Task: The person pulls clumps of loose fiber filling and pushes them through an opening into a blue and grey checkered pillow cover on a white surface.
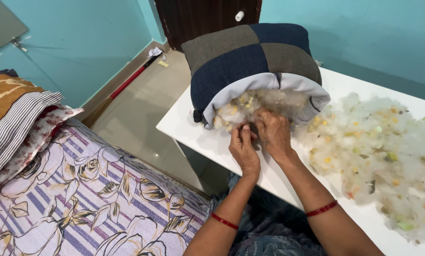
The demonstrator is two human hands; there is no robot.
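Cushion cover (250,57) on table (184,124), open mouth toward both hands (260,137).

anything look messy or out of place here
Yes: loose stuffing lies strewn across the white table, right of the patchwork cushion. The cushion's end gapes open with filling bulging out, where the left hand and right hand meet. A broom lies on the floor.

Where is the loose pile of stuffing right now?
The loose stuffing lies spread over the white table on the right of the head view, beside the patchwork cushion and the right hand.
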